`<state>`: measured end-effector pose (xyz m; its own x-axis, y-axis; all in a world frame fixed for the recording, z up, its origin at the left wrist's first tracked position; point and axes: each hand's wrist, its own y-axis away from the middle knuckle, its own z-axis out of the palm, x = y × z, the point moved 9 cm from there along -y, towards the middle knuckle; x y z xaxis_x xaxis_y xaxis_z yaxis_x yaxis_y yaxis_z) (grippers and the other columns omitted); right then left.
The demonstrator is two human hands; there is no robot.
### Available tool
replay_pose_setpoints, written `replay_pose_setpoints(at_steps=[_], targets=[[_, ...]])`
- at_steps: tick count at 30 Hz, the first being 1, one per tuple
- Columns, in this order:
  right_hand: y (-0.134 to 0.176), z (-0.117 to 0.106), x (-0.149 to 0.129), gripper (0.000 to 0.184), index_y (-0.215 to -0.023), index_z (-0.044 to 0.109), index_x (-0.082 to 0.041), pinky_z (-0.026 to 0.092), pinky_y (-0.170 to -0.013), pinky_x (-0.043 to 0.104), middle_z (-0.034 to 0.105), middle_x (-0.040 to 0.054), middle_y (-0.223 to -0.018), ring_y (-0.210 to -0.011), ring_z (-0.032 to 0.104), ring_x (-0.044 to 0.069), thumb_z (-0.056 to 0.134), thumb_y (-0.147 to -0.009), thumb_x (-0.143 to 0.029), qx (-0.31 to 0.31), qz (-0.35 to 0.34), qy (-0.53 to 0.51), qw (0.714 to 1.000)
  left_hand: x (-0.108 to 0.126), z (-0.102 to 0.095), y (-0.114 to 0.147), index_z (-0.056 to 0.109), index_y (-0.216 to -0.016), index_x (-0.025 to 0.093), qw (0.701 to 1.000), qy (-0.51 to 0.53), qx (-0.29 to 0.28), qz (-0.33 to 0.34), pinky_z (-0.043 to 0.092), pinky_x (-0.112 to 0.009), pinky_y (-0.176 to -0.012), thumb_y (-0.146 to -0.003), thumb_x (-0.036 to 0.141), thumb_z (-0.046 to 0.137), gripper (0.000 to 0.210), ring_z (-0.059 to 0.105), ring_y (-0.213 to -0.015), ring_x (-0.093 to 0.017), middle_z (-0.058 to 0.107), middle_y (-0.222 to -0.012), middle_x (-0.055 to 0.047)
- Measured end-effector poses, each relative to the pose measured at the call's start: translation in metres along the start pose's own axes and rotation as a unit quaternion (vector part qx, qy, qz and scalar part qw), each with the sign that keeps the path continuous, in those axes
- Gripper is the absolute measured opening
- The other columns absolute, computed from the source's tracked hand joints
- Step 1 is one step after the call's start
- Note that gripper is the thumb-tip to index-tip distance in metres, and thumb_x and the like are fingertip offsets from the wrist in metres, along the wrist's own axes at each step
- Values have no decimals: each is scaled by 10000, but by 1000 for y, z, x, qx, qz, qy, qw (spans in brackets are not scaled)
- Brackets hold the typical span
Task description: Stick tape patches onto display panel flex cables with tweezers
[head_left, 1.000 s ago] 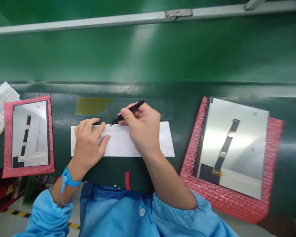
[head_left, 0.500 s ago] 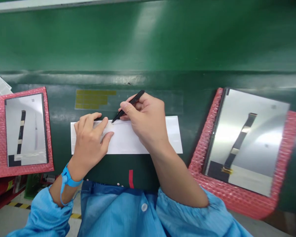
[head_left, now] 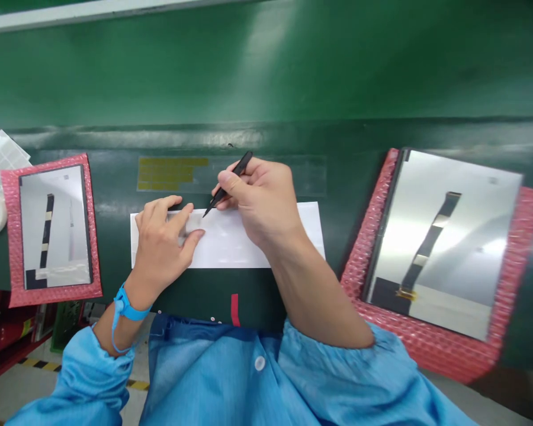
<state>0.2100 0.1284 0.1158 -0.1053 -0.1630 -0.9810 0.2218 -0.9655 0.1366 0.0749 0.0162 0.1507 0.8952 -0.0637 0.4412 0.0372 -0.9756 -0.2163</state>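
Gripping a black pointed tool [head_left: 236,171], the right hand [head_left: 266,201] holds its tip near the upper edge of the white sheet [head_left: 235,248]; the left hand [head_left: 162,244], spread wide, rests on the sheet's left end, and green tabletop [head_left: 336,228] separates its right edge from red bubble wrap [head_left: 426,349] under a silvery panel [head_left: 457,245]

Dark green bench [head_left: 115,239], white sheet [head_left: 231,251] flat on it, used as clock centre. Clear strip with yellow pieces [head_left: 202,184] at 12, just beyond the sheet; short red strip [head_left: 235,310] at 6, by the near edge. Red bubble wrap at 9 [head_left: 14,236], larger red bubble wrap at 4 [head_left: 426,344], translucent gridded sheets [head_left: 2,155] toward 10.
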Motion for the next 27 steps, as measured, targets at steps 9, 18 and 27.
replay_pose_setpoints(at_steps=[9, 18, 27], targets=[[30, -130, -60, 484, -822, 666, -211, 548, -465, 244, 688, 10, -714, -524, 637, 134, 934, -743, -605, 77, -44, 12, 996, 5, -23, -3, 734, -1212, 223, 991, -49, 75, 95, 489, -585, -1078, -957, 299, 723, 266, 673, -1217, -369, 725, -1288, -135], [98, -311, -51, 298, -814, 752, -199, 532, -398, 213, 694, 10, -686, -477, 620, 126, 957, -746, -405, 251, -12, 80, 965, 159, 19, 5, 700, -1196, 194, 977, 72, 46, 197, 541, -564, -1020, -884, 79, 752, 337, 713, -1121, -330, 763, -1183, -131], [105, -307, -29, 273, -876, 711, -203, 550, -412, 208, 707, 13, -694, -525, 679, 153, 921, -805, -363, 243, 42, 55, 968, 241, 112, -10, 692, -1248, 62, 974, 76, -49, 209, 509, -539, -983, -965, 120, 681, 289, 628, -1191, -355, 719, -1280, -215]])
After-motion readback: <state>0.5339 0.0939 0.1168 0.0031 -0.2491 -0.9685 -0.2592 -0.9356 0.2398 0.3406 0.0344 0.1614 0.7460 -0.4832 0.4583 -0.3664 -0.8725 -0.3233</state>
